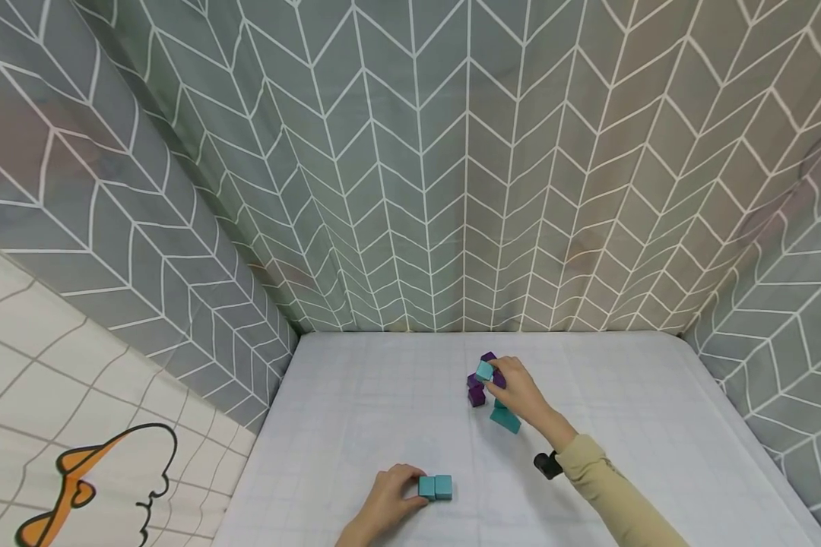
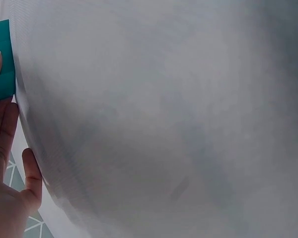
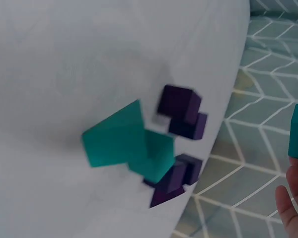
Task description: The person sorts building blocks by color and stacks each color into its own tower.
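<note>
Left hand (image 1: 385, 495): thumb and a finger pinch the left teal cube (image 1: 427, 488); its neighbour, the right teal cube (image 1: 443, 487), sits flush against it, on the side away from the palm. Can't tell whether the pair is clear of the surface (image 1: 356, 395).

Right hand (image 1: 520, 387): thumb and finger pinch a single teal cube (image 1: 484, 371), farther out from the body than the left pair and well apart from it.

Handling, my judgement: keep the right pinch on opposite faces, fingertips high, wrist level. Purple cubes (image 1: 476, 397) crowd the held one in the head view, so straight up or down looks safer than sideways; a drag could scatter them. Left side wants light, even pressure, as a hard squeeze might twist one cube off its mate.

Outward: teal blocks (image 1: 505, 420) lie below the right hand on the near side, close to the purple group; a dropped wrist could clip them. Beyond, beside the right sleeve (image 1: 602, 490), black objects (image 1: 546, 465), partly hidden, kind unclear.
</note>
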